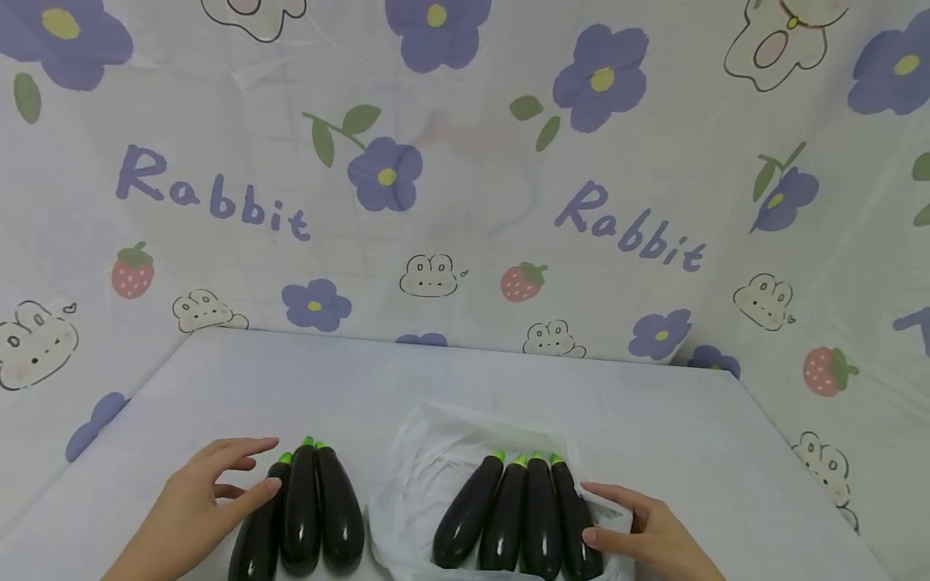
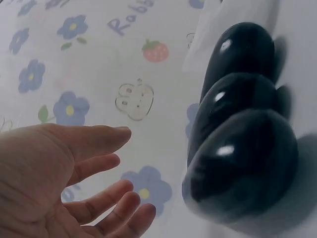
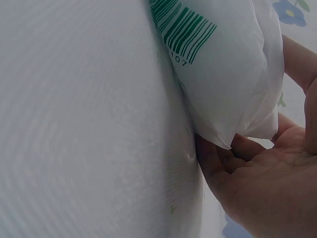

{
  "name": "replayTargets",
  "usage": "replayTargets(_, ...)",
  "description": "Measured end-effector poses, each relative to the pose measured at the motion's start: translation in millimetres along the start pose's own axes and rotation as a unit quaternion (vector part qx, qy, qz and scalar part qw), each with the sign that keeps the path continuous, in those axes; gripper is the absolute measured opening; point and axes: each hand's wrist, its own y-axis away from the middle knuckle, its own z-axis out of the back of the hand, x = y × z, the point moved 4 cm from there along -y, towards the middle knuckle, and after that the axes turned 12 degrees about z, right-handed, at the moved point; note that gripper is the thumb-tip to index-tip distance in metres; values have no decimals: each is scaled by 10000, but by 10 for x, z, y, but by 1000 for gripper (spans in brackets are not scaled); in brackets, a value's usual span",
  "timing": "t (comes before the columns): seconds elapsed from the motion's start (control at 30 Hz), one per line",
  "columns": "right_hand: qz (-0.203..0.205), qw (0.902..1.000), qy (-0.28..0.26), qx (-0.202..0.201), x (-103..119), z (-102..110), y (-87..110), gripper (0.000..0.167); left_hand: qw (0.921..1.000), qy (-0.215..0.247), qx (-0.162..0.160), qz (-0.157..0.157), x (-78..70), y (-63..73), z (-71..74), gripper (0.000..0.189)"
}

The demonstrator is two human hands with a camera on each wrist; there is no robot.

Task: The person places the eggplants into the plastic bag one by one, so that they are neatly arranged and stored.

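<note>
Three dark, glossy eggplants lie side by side on the left, green stem ends pointing away. My left hand is beside them, thumb and fingers spread; its thumb tip overlaps the leftmost one in the head view. The left wrist view shows a gap between those fingers and the eggplants' rounded ends. To the right, a white plastic bag lies with several more eggplants in a row in its open mouth. My right hand grips the bag's right side, thumb at the rightmost eggplant, fingers against the plastic.
Everything lies on a white-covered table. Behind it hangs a cloth printed with flowers, rabbits and strawberries. Green barcode print shows on the bag's outer side in the right wrist view.
</note>
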Motion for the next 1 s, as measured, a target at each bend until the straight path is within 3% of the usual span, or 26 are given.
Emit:
replayTargets(0.17,-145,9992,353,-150,-5,-2,-2,66,9996,50,0,284,177,-23,59,54)
replayTargets(0.4,-166,9995,258,-116,12,1,10,67,9970,371,234,639,320,-61,48,58)
replayTargets(0.77,-153,9991,380,-149,-2,-1,-4,65,9864,669,956,1156,471,-104,-68,64)
replayTargets(1.0,-149,9990,397,-168,2,2,-10,65,9815,843,1144,1281,491,-103,-117,65)
